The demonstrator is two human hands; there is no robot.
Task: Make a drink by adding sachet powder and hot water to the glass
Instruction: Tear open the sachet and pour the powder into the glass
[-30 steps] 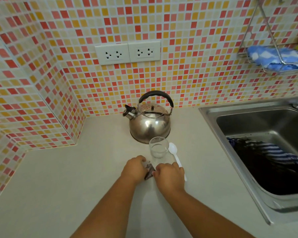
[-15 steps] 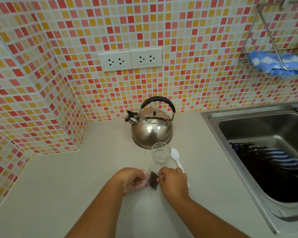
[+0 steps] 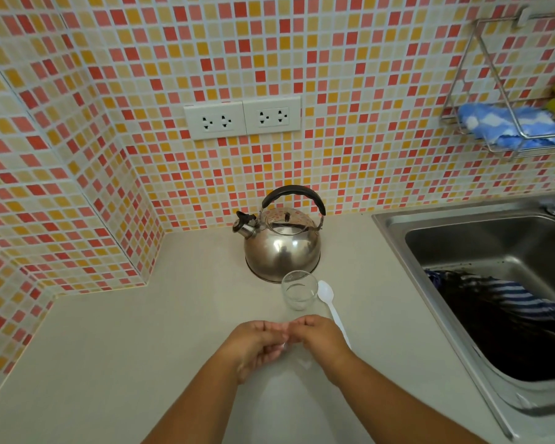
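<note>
Centrally, left hand (image 3: 257,344) and right hand (image 3: 318,338) are meeting fingertip to fingertip | sachet hiding, grip unclear | glass (image 3: 298,291) standing empty beside spoon (image 3: 332,307).

The surface (image 3: 116,341) lies bare across the left and lower frame, while at centre the kettle (image 3: 282,248), the glass (image 3: 298,294) just before it and the spoon (image 3: 332,307) beside that crowd the way, with the sink (image 3: 394,225) bounding the right.
</note>
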